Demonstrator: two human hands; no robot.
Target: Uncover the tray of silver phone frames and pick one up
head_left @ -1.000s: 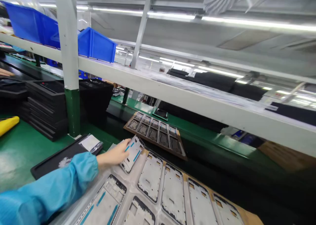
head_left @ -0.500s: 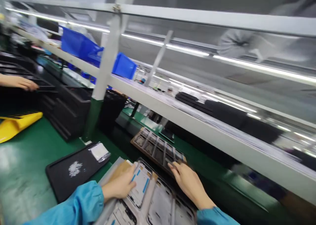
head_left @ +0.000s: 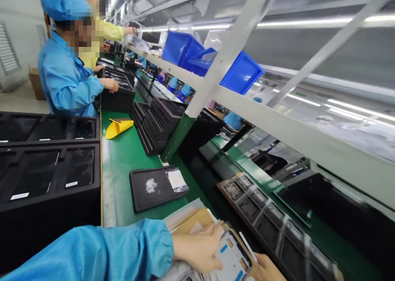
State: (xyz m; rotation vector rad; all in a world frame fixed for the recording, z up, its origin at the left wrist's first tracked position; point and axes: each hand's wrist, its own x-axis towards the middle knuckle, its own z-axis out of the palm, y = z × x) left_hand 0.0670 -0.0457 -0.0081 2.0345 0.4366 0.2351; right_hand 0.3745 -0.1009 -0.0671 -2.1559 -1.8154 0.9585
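No legible text, label or number anywhere.

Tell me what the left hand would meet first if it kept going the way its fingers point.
The left hand points rightward over the white metal phone frame with blue strips it rests on. Straight on, it would probably meet the right hand at that frame's far edge, though depth is hard to judge.

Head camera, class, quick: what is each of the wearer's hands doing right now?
Left hand: fingers curled on the white phone frame, gripping its edge.
Right hand: touches the frame's lower corner; mostly cut off by the picture edge, grip cannot be told.
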